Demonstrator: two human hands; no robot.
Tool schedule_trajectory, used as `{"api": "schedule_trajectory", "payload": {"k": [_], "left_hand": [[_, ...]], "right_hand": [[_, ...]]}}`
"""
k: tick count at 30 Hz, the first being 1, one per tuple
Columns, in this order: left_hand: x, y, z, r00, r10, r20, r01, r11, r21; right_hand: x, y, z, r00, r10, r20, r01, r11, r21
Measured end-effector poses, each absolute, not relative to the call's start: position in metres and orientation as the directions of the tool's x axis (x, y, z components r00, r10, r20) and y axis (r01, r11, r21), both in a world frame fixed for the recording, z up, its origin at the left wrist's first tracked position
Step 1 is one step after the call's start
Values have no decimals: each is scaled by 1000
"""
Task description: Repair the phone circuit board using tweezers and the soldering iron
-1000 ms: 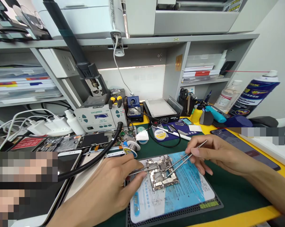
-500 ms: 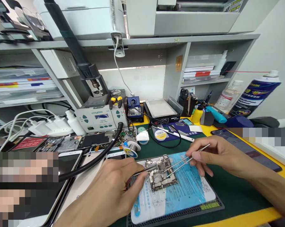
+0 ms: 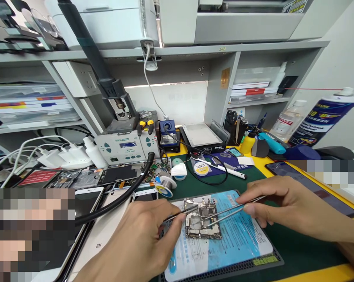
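So we had the green-topped bench [image 3: 300, 250] under everything, with the blue-and-white pad [image 3: 238, 243] lying on a black mat [image 3: 270, 260] and the little circuit board [image 3: 203, 233] sitting on the pad's upper left part, just right of our left hand. Our hands were apart, one either side of the board: the left hand [image 3: 144, 231] was pinched around dark tweezers [image 3: 177, 215] reaching over its upper left, and the right hand [image 3: 282, 205] held silver tweezers [image 3: 231, 212], legs spread and tips over its middle.
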State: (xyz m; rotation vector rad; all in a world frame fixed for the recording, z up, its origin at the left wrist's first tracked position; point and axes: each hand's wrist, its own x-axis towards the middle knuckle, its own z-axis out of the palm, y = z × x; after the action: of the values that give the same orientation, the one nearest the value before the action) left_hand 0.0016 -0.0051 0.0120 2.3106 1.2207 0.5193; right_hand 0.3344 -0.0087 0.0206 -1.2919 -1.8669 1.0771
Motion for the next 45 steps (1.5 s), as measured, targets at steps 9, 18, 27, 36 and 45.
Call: {"api": "schedule_trajectory", "payload": {"k": [9,18,27,36,45], "left_hand": [[2,-5,19,533,845,38,699,-466,543],[5,-6,38,504,864,-27,791,-449,415],[3,-6,29,487,874,6,790,-443,423],[5,-6,30,535,844,-25,759,-468,453],[5,-10,28,497,860,-115,799,-402,448]], "right_hand": [[329,-10,20,-324,934,152,500,306,-810],[332,-10,19,-336,920,200,539,362,-760],[330,-12,23,-345,872,349,565,489,-664],[332,-27,22,-398,800,449,692,583,-426],[330,-29,23,-394,729,559,655,650,-386]]}}
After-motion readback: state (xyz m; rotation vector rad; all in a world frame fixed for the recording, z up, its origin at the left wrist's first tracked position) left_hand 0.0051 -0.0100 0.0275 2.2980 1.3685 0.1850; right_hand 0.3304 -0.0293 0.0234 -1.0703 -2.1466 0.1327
